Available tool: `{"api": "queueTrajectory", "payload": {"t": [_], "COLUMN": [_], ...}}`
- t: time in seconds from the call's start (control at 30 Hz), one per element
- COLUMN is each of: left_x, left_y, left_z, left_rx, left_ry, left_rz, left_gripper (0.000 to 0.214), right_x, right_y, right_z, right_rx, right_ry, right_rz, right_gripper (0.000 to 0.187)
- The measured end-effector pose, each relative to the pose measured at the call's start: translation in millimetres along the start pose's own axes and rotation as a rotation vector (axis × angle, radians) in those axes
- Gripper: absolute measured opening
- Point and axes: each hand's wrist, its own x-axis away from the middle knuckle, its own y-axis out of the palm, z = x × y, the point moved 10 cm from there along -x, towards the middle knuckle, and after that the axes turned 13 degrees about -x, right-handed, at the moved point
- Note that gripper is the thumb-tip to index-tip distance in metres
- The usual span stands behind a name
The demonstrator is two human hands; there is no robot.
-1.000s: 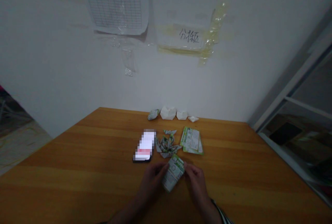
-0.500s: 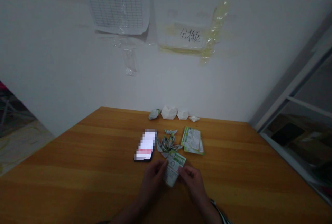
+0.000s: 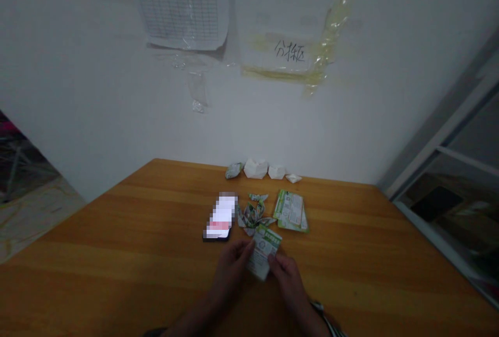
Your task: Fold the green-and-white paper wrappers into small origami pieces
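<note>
Between my two hands is a folded piece of green-and-white printed paper (image 3: 264, 254), tilted above the wooden table. My left hand (image 3: 233, 264) pinches its left edge, thumb on top. On its right side my right hand (image 3: 286, 275) grips the edge, with the thumb over the printed face. Just beyond the paper lies a pointed, petal-like shape folded from printed paper (image 3: 252, 215). A small folded strip (image 3: 258, 197) rests behind that shape. To the right is a stack of flat printed papers (image 3: 290, 210).
A lit, blurred phone (image 3: 221, 217) lies left of the folded shape. Along the wall stand a crumpled printed paper piece (image 3: 234, 170) and several white folded paper pieces (image 3: 256, 169). Papers are taped to the wall. A metal-framed shelf (image 3: 448, 155) stands to the right.
The view has shifted slightly. My right hand's fingers have closed in nearer the paper's lower right edge; both hands still hold the paper in nearly the same place.
</note>
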Motion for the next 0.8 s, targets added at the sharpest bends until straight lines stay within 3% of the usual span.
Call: {"api": "queueTrajectory", "payload": {"t": [0.23, 0.37, 0.63, 0.8], "left_x": [-0.1, 1.5, -0.3, 1.2], "left_y": [2.6, -3.0, -8.8, -7.7], "left_z": [9.6, 18.1, 7.6, 15.5], "left_rx": [-0.044, -0.111, -0.071, -0.101], "left_ry": [0.039, 0.097, 0.059, 0.086], "left_rz": [-0.058, -0.019, 0.024, 0.009], "left_gripper": [0.032, 0.030, 0.032, 0.028], "right_x": [2.9, 4.8, 9.3, 9.8], "right_y": [-10.4, -15.2, -2.1, -2.0], "right_z": [-12.0, -12.9, -9.6, -9.8], "right_rx": [-0.063, -0.082, -0.066, -0.034], "right_ry": [-0.028, -0.039, -0.024, -0.045], "right_rz": [0.119, 0.186, 0.148, 0.147], "right_gripper": [0.042, 0.045, 0.045, 0.043]}}
